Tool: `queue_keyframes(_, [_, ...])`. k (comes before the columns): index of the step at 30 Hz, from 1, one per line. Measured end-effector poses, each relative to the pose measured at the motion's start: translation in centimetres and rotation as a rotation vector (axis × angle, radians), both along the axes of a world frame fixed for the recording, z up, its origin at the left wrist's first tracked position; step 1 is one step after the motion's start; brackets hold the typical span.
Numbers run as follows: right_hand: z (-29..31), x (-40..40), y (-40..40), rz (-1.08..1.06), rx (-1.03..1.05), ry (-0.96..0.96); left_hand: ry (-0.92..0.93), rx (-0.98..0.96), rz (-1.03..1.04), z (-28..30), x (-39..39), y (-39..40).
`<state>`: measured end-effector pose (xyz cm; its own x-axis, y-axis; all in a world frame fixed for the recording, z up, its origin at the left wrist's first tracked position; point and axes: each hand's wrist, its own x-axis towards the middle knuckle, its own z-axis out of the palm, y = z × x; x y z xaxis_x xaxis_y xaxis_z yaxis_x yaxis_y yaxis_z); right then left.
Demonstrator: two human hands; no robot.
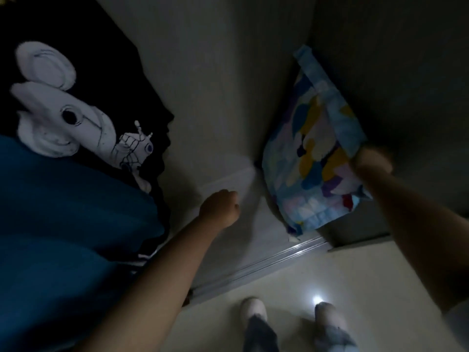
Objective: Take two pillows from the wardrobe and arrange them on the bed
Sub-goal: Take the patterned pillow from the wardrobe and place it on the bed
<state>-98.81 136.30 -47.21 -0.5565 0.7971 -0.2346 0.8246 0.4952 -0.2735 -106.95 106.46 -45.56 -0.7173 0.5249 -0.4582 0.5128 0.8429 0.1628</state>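
A pillow [314, 148] in a blue patterned cover with yellow, purple and white patches stands on edge inside the dim wardrobe, leaning against its right wall. My right hand [371, 161] is closed on the pillow's right edge. My left hand [220, 208] is fisted low in the wardrobe, left of the pillow and apart from it, just in front of a pale flat object [228, 181] on the wardrobe floor; whether it grips anything is unclear. Only this one pillow shows.
Hanging on the left are a black garment with a white cartoon print [76, 110] and a blue garment [63, 224]. A metal sliding-door track [266, 265] borders the wardrobe floor. My feet in pale slippers [253, 308] stand on glossy floor tiles [380, 275].
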Motion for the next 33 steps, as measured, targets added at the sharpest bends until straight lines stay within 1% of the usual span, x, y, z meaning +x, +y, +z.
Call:
queue_keyframes(2, [0.1,0.5,-1.8,-0.037,0.006,0.02,-0.009,0.032,-0.013,-0.7,-0.6,0.1])
queue_keyframes(3, [0.3,1.0,-2.8,-0.019,-0.009,0.039,-0.004,0.051,-0.022,-1.1,-0.6,0.1])
queue_keyframes(6, [0.2,3.4,-6.1,0.16,-0.065,0.115,0.057,0.119,-0.043,-1.4,0.0,0.6])
queue_keyframes(9, [-0.1,6.7,-10.1,0.293,-0.173,0.081,0.166,0.257,-0.063,-0.9,1.0,1.5])
queue_keyframes(10, [-0.5,7.9,-11.5,0.325,-0.217,0.068,0.212,0.331,-0.106,-0.3,1.5,1.8])
queue_keyframes(12, [-1.7,10.4,-14.2,0.364,-0.274,0.075,0.35,0.463,-0.294,0.4,2.8,2.6])
queue_keyframes(13, [-2.4,11.6,-15.4,0.359,-0.294,0.096,0.423,0.453,-0.401,0.6,3.6,2.8])
queue_keyframes(15, [-3.4,13.8,-17.5,0.304,-0.337,0.135,0.529,0.343,-0.553,0.2,5.2,2.9])
queue_keyframes(16, [-3.7,14.8,-18.3,0.269,-0.353,0.151,0.55,0.31,-0.573,-0.1,5.8,2.7])
queue_keyframes(17, [-3.9,15.7,-18.9,0.241,-0.369,0.169,0.541,0.28,-0.551,-0.7,6.3,2.3])
queue_keyframes(18, [-4.0,16.6,-19.4,0.225,-0.381,0.187,0.496,0.247,-0.494,-1.4,6.5,1.7])
queue_keyframes(20, [-4.5,18.5,-20.3,0.213,-0.383,0.195,0.277,0.064,-0.344,-3.1,6.7,-0.4])
queue_keyframes(21, [-4.8,19.5,-20.6,0.222,-0.372,0.2,0.206,-0.029,-0.344,-4.0,6.7,-1.6])
queue_keyframes(24, [-5.0,22.2,-21.8,0.263,-0.346,0.228,0.042,-0.244,-0.533,-5.9,8.9,-4.8])
queue_keyframes(25, [-5.1,22.8,-22.2,0.272,-0.332,0.236,-0.014,-0.281,-0.566,-6.7,10.1,-5.9])
queue_keyframes(27, [-5.4,24.0,-23.3,0.261,-0.296,0.243,-0.177,-0.272,-0.527,-8.6,13.0,-8.2])
queue_keyframes(29, [-5.9,25.0,-24.5,0.234,-0.272,0.228,-0.364,-0.206,-0.452,-9.8,15.8,-10.4])
queue_keyframes(31, [-6.5,25.8,-26.1,0.244,-0.278,0.186,-0.427,-0.095,-0.396,-10.4,18.1,-12.6])
queue_keyframes(33, [-6.5,26.6,-27.9,0.248,-0.294,0.134,-0.4,-0.04,-0.405,-10.8,20.2,-14.3])
